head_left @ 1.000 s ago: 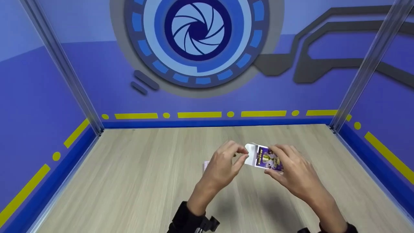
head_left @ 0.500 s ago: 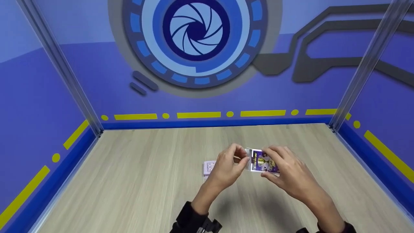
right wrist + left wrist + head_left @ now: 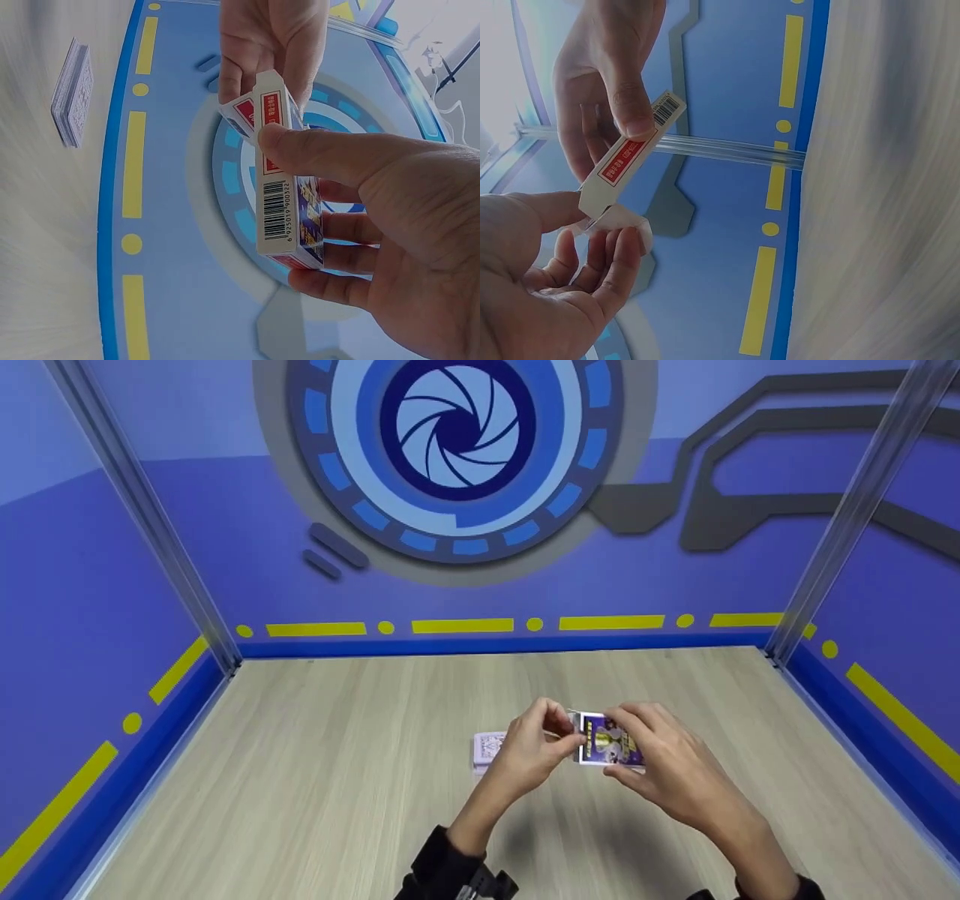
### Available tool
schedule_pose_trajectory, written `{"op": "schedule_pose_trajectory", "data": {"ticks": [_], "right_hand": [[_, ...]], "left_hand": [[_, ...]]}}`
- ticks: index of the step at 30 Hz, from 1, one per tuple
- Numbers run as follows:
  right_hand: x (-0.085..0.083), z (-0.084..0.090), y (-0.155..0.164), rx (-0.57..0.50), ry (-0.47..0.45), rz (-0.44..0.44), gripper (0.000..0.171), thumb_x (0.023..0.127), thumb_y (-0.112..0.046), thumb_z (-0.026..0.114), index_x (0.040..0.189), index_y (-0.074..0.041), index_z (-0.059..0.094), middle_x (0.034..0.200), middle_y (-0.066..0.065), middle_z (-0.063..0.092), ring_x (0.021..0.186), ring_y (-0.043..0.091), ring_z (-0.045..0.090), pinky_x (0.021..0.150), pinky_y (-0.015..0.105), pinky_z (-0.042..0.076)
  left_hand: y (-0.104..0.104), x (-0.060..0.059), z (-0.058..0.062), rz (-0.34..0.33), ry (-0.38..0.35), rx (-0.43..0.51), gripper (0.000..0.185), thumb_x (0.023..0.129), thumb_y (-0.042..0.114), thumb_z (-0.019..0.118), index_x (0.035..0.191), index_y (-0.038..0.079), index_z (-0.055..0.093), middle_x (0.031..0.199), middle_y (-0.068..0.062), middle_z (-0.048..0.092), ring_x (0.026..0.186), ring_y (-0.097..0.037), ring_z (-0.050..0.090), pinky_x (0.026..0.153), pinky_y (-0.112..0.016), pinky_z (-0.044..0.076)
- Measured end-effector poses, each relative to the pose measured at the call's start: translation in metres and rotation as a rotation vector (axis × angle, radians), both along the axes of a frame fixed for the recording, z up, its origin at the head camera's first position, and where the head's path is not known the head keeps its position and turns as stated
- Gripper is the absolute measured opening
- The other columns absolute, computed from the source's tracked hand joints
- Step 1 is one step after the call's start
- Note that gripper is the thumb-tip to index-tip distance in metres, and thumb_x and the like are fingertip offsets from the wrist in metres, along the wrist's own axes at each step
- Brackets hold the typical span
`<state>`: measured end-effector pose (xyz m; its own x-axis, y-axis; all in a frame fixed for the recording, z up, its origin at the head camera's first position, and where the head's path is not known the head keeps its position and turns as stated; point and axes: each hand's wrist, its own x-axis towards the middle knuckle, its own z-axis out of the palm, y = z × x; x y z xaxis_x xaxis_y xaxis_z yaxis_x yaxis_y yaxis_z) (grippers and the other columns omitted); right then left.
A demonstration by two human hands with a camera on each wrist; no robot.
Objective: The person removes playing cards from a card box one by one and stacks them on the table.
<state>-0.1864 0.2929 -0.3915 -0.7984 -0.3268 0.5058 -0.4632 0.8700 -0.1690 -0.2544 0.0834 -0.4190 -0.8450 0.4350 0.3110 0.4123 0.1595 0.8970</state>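
Note:
A small purple and white card box [image 3: 600, 741] is held above the table, its printed face showing a gold picture. My right hand [image 3: 671, 754] grips it from the right; in the right wrist view the thumb presses its barcoded side [image 3: 274, 210] with the fingers beneath. At the box's left end my left hand [image 3: 534, 746] pinches the end flap [image 3: 622, 220], thumb at the box edge and curled fingers behind the flap. A pale deck of playing cards [image 3: 487, 750] lies on the table, partly hidden by my left hand in the head view.
The wooden table [image 3: 337, 780] is bounded by blue-purple printed panels [image 3: 450, 600] at the back and both sides. Clear corner posts [image 3: 832, 517] rise at the back corners. Black straps [image 3: 442, 859] circle my wrists.
The box has come slightly left and nearer to me. Its white flap, earlier spread out to the left, is folded back toward the box end. More of the card deck shows.

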Motion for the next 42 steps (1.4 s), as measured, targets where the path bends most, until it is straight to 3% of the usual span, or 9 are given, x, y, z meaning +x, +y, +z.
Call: {"op": "schedule_pose_trajectory", "data": {"ticks": [7,13,19,22,28,31,35,38,42], "right_hand": [[0.0,0.0,-0.001,0.006,0.011,0.009,0.067,0.072,-0.021,0.097,0.131,-0.011,0.065,0.124,0.006,0.062,0.109,0.022,0.058,0.081,0.044,0.055],[-0.002,-0.002,0.001,0.009,0.024,0.004,0.067,0.072,-0.02,0.097,0.129,-0.01,0.064,0.123,0.007,0.063,0.108,0.023,0.059,0.08,0.044,0.055],[-0.003,-0.003,0.004,-0.002,0.014,-0.019,0.068,0.072,-0.021,0.097,0.13,-0.009,0.064,0.125,0.009,0.063,0.109,0.024,0.059,0.08,0.045,0.055],[-0.003,-0.003,0.005,-0.014,-0.002,-0.038,0.069,0.073,-0.023,0.096,0.132,-0.008,0.063,0.126,0.01,0.062,0.109,0.025,0.059,0.08,0.045,0.055],[-0.002,-0.001,0.007,-0.03,-0.046,-0.073,0.07,0.075,-0.026,0.095,0.135,-0.008,0.062,0.129,0.012,0.061,0.108,0.026,0.059,0.079,0.046,0.055],[-0.002,-0.001,0.007,-0.036,-0.04,-0.067,0.07,0.075,-0.024,0.095,0.134,-0.009,0.062,0.129,0.011,0.062,0.107,0.025,0.059,0.078,0.045,0.055],[-0.003,-0.002,0.007,-0.035,-0.028,-0.053,0.069,0.074,-0.024,0.096,0.133,-0.009,0.063,0.128,0.01,0.062,0.109,0.025,0.059,0.079,0.045,0.055],[-0.003,-0.002,0.007,-0.027,-0.025,-0.047,0.069,0.073,-0.024,0.096,0.132,-0.009,0.063,0.128,0.01,0.061,0.11,0.025,0.059,0.08,0.045,0.055],[-0.003,-0.003,0.006,-0.021,-0.033,-0.043,0.069,0.074,-0.024,0.096,0.132,-0.009,0.063,0.129,0.01,0.061,0.111,0.026,0.059,0.081,0.045,0.055]], "left_hand": [[0.001,0.001,0.001,0.045,-0.013,-0.013,0.025,0.092,0.004,0.078,0.096,0.009,0.053,0.092,0.002,0.06,0.084,-0.005,0.058,0.072,-0.02,0.052],[0.001,0.001,0.0,0.036,-0.042,0.003,0.022,0.094,0.005,0.075,0.096,0.01,0.053,0.09,0.003,0.057,0.08,-0.006,0.056,0.065,-0.02,0.048],[-0.005,-0.002,0.005,0.023,0.006,-0.008,0.017,0.096,0.0,0.069,0.104,0.008,0.057,0.094,0.002,0.059,0.084,-0.007,0.056,0.072,-0.021,0.048],[-0.011,-0.004,0.008,0.006,0.064,-0.039,0.019,0.099,-0.003,0.062,0.114,0.008,0.061,0.098,-0.001,0.063,0.084,-0.008,0.056,0.072,-0.022,0.048],[-0.022,-0.005,0.014,0.009,0.241,-0.19,0.044,0.098,-0.005,0.053,0.135,0.014,0.067,0.111,-0.001,0.061,0.081,-0.007,0.051,0.066,-0.022,0.045],[-0.026,-0.003,0.016,0.015,0.303,-0.266,0.044,0.096,0.0,0.06,0.137,0.014,0.066,0.117,-0.001,0.052,0.085,-0.008,0.051,0.069,-0.02,0.046],[-0.029,0.001,0.018,0.013,0.398,-0.373,0.047,0.093,0.011,0.075,0.139,0.011,0.062,0.132,-0.003,0.045,0.104,-0.012,0.053,0.084,-0.022,0.049],[-0.029,0.003,0.019,0.029,0.513,-0.465,0.058,0.088,0.02,0.085,0.139,0.01,0.06,0.135,-0.004,0.046,0.117,-0.016,0.049,0.098,-0.027,0.047],[-0.027,0.006,0.018,0.082,0.64,-0.571,0.067,0.081,0.028,0.09,0.138,0.01,0.059,0.132,-0.004,0.051,0.12,-0.017,0.049,0.106,-0.033,0.043]]}}
